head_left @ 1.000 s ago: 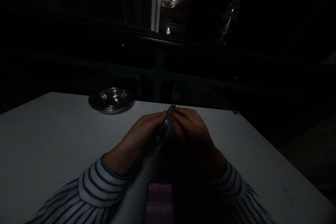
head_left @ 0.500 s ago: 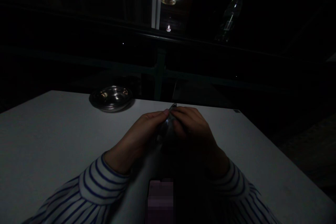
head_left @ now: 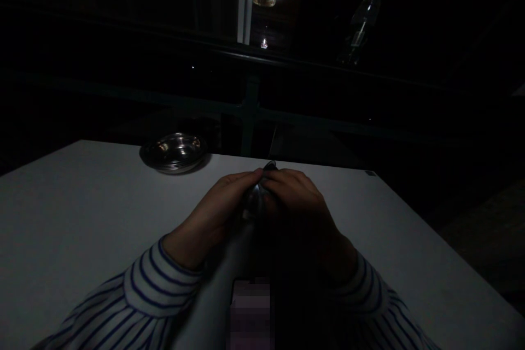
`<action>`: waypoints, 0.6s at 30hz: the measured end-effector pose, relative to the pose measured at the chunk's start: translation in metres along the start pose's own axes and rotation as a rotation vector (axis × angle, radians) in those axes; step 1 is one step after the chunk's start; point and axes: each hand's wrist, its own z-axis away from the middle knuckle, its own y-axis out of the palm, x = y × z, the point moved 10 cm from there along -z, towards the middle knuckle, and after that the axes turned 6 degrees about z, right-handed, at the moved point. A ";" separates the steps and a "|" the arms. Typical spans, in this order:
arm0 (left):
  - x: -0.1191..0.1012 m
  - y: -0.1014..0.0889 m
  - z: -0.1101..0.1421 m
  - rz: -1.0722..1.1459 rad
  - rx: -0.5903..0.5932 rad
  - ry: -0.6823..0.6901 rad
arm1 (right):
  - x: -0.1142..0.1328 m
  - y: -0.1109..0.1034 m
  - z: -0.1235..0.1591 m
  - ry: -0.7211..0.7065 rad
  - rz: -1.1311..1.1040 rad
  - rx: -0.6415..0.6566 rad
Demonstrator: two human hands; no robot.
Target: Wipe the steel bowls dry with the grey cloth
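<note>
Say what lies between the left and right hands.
In the head view, a dark, shiny object lies between the left hand and right hand, held by both; the picture is too dark to tell what it is.

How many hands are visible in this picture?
2: the left hand and the right hand, together holding a dark shiny object over the white table. Deep shadow could hide others.

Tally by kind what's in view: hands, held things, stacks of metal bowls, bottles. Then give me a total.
Left hand and right hand: 2
Dark shiny thing held between them: 1
Stack of metal bowls: 1 (too dark to count the bowls in it)
Bottle: 1
Total: 5, with the stack counted as one
</note>
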 end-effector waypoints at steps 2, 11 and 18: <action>-0.001 0.000 0.000 0.015 -0.004 0.008 | 0.000 0.001 0.000 -0.012 0.003 0.008; 0.001 0.010 0.002 0.060 0.045 -0.025 | -0.018 -0.011 0.001 0.059 -0.002 -0.127; 0.002 0.009 0.000 0.063 0.032 -0.022 | -0.027 -0.008 0.003 0.133 -0.014 -0.118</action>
